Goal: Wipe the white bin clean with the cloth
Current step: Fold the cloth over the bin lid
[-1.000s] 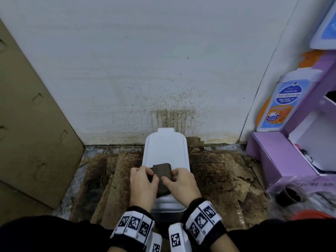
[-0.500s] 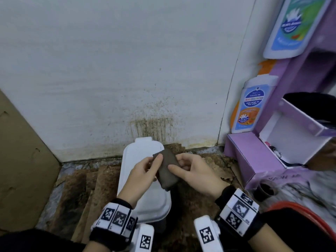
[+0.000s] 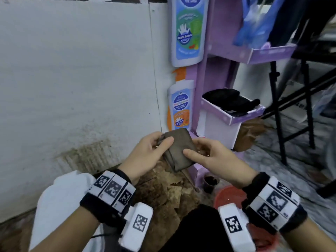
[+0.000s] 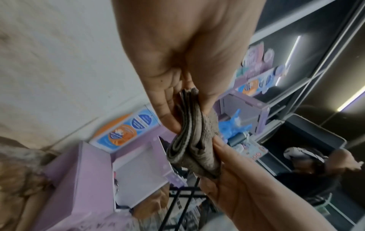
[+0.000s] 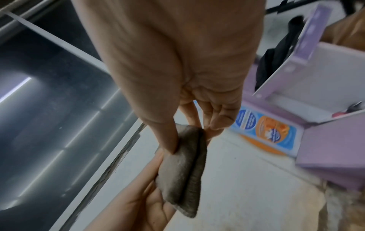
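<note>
Brown-grey cloth (image 3: 179, 149), folded thick, pinched between left hand (image 3: 145, 157) and right hand (image 3: 212, 157), both grips tight.

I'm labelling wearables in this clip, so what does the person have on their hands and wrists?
Both hands are bare, without gloves. The left hand and right hand each have a black wristband ringed with white square tiles printed with black pixel-pattern markers. A white block carrying one more such marker sits on each forearm just behind the band. A thin dark cable trails near the left one.

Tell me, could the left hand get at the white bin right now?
Probably not at once: the left hand and right hand both hold the cloth. The bin lies uncovered just below.
</note>
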Tool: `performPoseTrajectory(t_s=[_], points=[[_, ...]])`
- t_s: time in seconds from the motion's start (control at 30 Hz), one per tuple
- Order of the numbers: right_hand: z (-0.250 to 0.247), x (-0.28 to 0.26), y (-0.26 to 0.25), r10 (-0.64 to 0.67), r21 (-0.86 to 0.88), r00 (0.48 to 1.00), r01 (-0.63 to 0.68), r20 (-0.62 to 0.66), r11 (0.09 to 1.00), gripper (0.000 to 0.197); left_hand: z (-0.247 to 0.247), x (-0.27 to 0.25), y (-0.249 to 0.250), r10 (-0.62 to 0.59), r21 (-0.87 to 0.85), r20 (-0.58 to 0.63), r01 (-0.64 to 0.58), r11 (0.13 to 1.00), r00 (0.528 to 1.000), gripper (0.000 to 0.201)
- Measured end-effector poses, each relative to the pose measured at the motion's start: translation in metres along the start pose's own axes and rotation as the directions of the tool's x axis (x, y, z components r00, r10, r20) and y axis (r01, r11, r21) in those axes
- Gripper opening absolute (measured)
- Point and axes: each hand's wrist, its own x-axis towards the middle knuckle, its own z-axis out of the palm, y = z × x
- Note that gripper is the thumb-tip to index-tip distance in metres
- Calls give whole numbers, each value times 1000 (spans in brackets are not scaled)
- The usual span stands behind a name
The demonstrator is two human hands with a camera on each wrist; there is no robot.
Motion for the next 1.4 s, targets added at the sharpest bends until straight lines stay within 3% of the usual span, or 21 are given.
performPoseTrajectory(t_s=[0.03,0.23,0.3,0.37,0.47,0.53,0.67,0.73,0.83,0.9,1.0,1.13,1.27,1.4], points=[[-16,-4,7,21,-11,1000,-21,7,1000,8,12,11,2,8,-7,35,-8,1000,999,18],[-80,-17,75,176,33,981,-173,-85,984,29,78,68,-21,-47,63,209,35,997,977,29],[-91,-15,106,246,68,961,-239,-127,969,32,96,86,-38,-83,177,281,34,984,956,46],[-98,-11,140,322,93,936,-311,-145,946,33,114,105,-65,-131,342,368,-3,940,920,62],[-104,-9,198,421,92,898,-412,-126,907,29,143,124,-118,-281,461,489,29,887,826,34],[-99,-13,235,461,86,882,-454,-100,887,15,161,128,-158,-379,488,539,88,868,753,29],[-74,-27,310,555,57,828,-552,-82,832,11,194,119,-234,-499,564,545,145,813,673,25],[-60,-34,346,601,31,795,-601,-82,799,11,208,109,-267,-528,593,537,150,791,658,21],[-38,-40,393,647,28,752,-649,-131,760,26,221,102,-316,-577,596,520,216,773,630,26],[-27,-42,417,666,27,730,-670,-156,742,22,225,100,-342,-598,602,503,243,760,624,28],[-13,-44,441,677,67,713,-678,-182,732,35,230,97,-367,-611,612,474,262,746,634,27],[-4,-46,462,700,18,682,-713,-213,700,23,234,91,-390,-637,606,483,296,739,600,21],[1,-45,477,718,58,649,-731,-251,680,24,237,88,-404,-652,610,474,314,728,591,31],[3,-48,487,724,82,644,-731,-245,678,28,239,83,-415,-687,541,456,437,718,565,53]])
